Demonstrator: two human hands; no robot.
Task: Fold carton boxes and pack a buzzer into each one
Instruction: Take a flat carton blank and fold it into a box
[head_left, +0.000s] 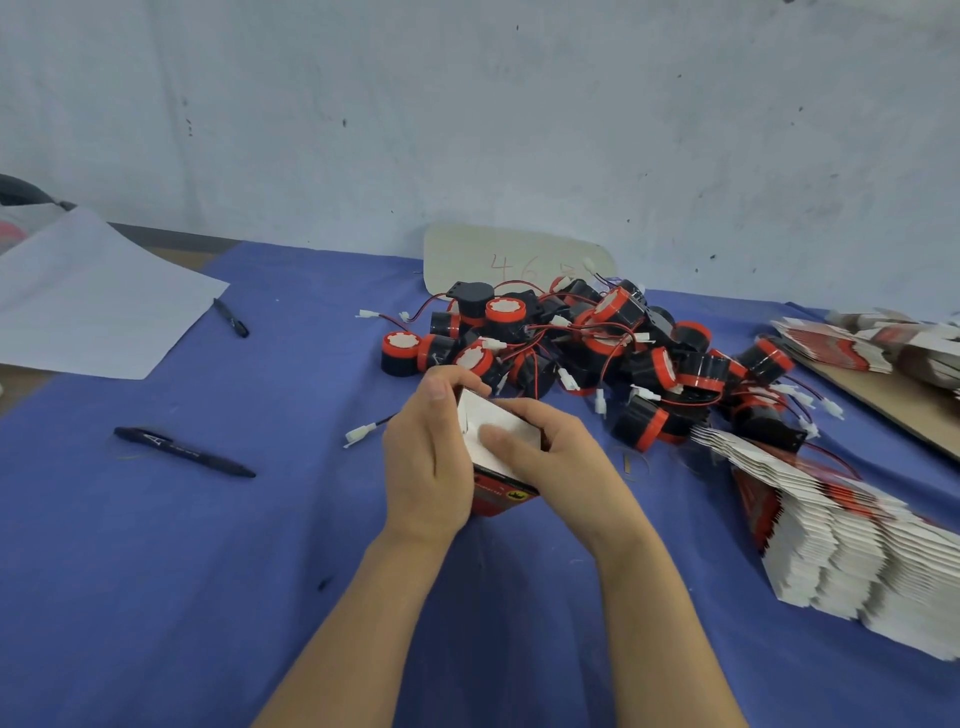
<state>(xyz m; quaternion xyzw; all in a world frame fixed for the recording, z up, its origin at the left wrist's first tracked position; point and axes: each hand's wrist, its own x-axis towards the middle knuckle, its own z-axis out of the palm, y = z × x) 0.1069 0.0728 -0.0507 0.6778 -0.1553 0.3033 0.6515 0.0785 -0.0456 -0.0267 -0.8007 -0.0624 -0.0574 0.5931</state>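
As left hand (427, 457) and right hand (558, 457) fingers grip the carton box (480, 413), contents are hidden.

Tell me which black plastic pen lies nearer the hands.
The black pen out on the blue cloth, left of the left hand; the other pen lies farther back, beside the white paper sheet.

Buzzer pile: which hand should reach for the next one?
Probably the right hand. The buzzer pile spreads mostly to its side, and the left hand grips the box by its side, so it could hold it alone.
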